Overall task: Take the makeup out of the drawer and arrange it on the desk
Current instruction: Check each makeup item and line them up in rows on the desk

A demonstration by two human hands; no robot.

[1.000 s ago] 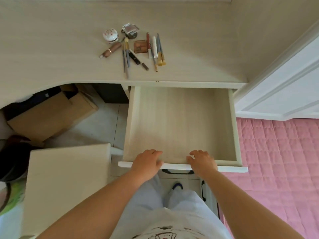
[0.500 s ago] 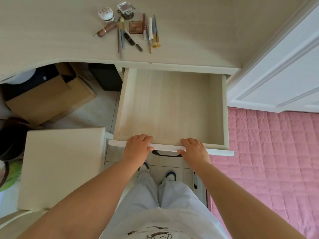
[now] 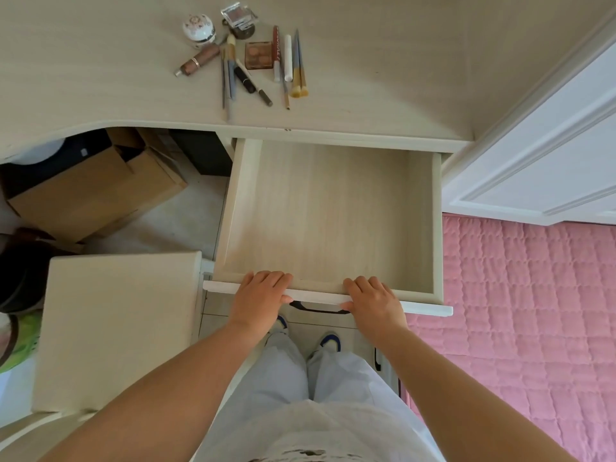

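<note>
**Pale desk, drawer pulled out**

The pale desk [image 3: 100,78] carries the makeup [image 3: 248,56] in a cluster near its back. Below, the drawer [image 3: 328,215] stands open; left hand [image 3: 261,296] and right hand [image 3: 373,300], apart, curl over its front edge.

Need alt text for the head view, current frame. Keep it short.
Both hands, left hand and right hand, grip the front edge of an open drawer with nothing visible inside. Makeup lies grouped on the desk above; a cardboard box sits underneath.
</note>
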